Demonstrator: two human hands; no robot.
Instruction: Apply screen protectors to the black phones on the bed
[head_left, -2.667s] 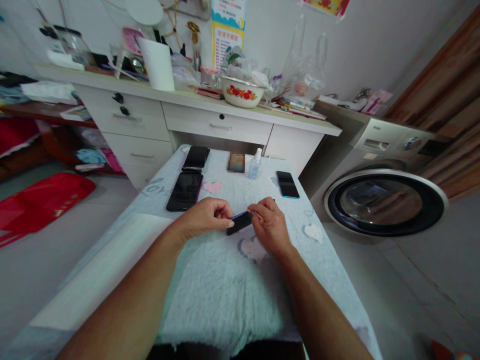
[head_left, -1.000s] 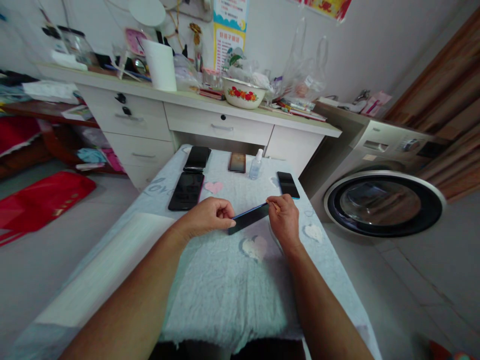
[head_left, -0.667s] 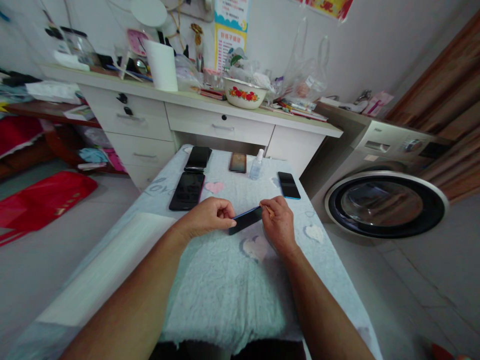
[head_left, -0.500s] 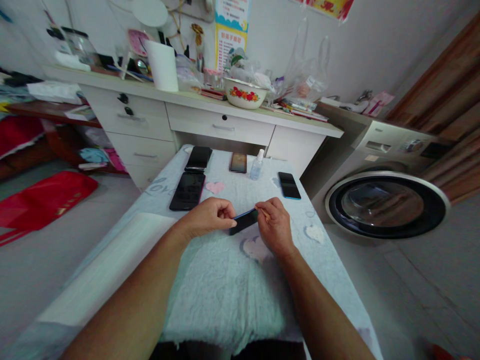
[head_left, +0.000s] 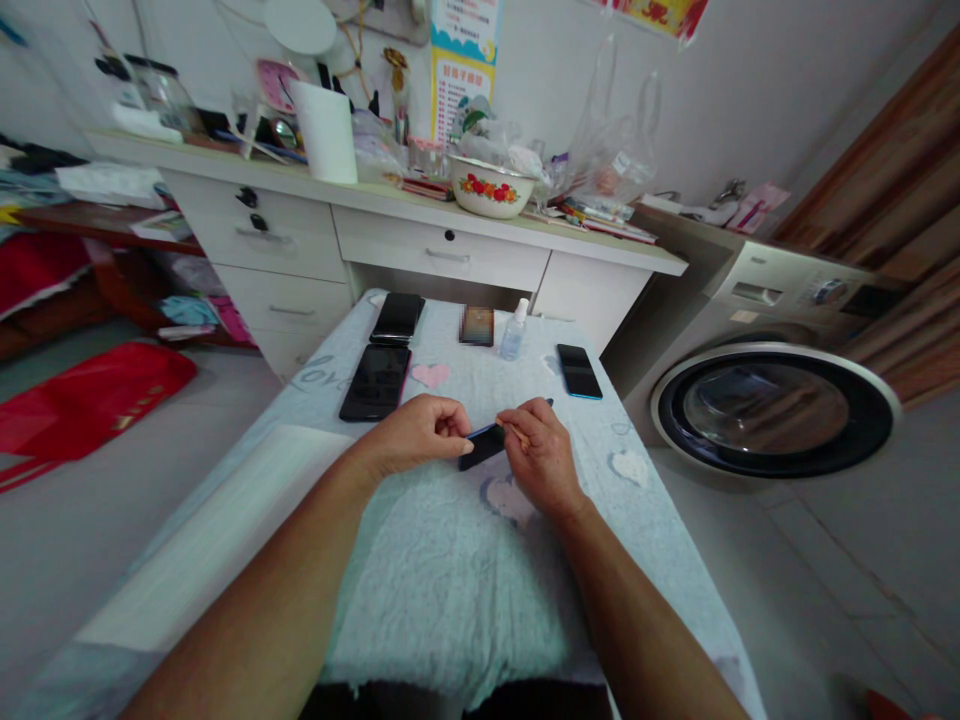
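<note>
A dark smartphone point(head_left: 481, 451) with a blue edge is tilted up off the cloth between my hands. My left hand point(head_left: 426, 430) is closed on its left end, thumb and fingers pinching the edge. My right hand point(head_left: 541, 455) pinches a thin tan stick point(head_left: 517, 434), its tip at the phone's upper long edge; whether it is a toothpick or a swab I cannot tell. That hand covers much of the phone's right half, and a dark corner shows beyond the knuckles.
Two dark phones, one lower point(head_left: 376, 382) and one upper point(head_left: 397, 317), lie at the left. A blue-edged phone point(head_left: 579, 371) lies at the right. A clear spray bottle point(head_left: 514, 332) stands beside a blurred brown item point(head_left: 477, 326). White paper point(head_left: 225, 530) covers the left side of the cloth-covered table point(head_left: 450, 600).
My right hand has slid left along the phone's upper edge with the stick, baring the phone's far right corner. My left hand and the phone have stayed in place.
</note>
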